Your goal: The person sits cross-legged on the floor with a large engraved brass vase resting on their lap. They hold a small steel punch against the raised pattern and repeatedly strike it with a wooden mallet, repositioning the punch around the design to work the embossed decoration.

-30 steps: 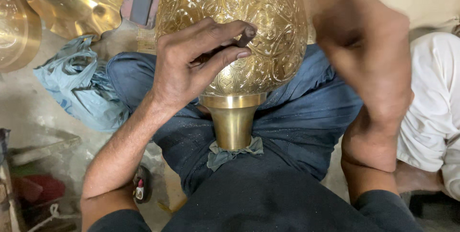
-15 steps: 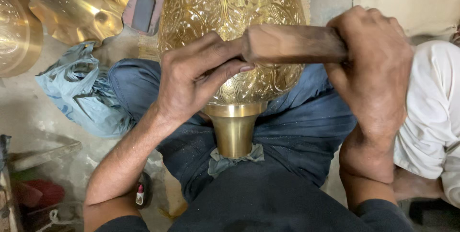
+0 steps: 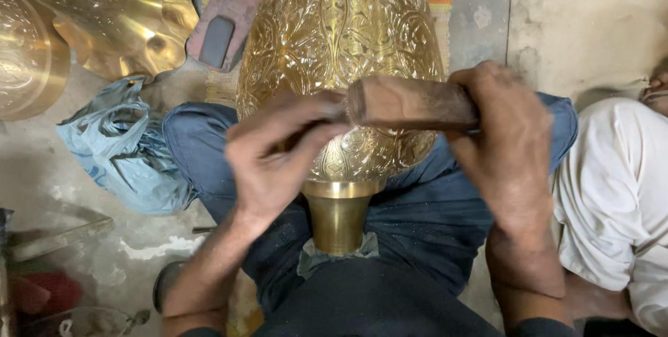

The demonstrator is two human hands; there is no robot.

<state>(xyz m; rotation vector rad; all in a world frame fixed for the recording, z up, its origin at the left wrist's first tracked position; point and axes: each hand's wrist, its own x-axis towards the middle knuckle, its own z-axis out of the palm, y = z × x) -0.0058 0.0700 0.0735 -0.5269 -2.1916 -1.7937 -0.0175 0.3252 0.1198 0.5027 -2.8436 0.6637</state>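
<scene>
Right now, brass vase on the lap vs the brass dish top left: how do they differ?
The brass vase is tall and bulbous, on a narrow plain neck; the brass dish is flat with a wavy rim. The vase is densely embossed; the dish looks smooth and mirror-like. The vase lies across the person's lap under both hands; the dish sits untouched on the floor. Both are shiny golden metal.

I saw the right hand (image 3: 504,152) gripping a brown wooden mallet (image 3: 410,104) against the engraved brass vase (image 3: 337,37), left hand (image 3: 275,156) pinching something unclear beside it.
</scene>
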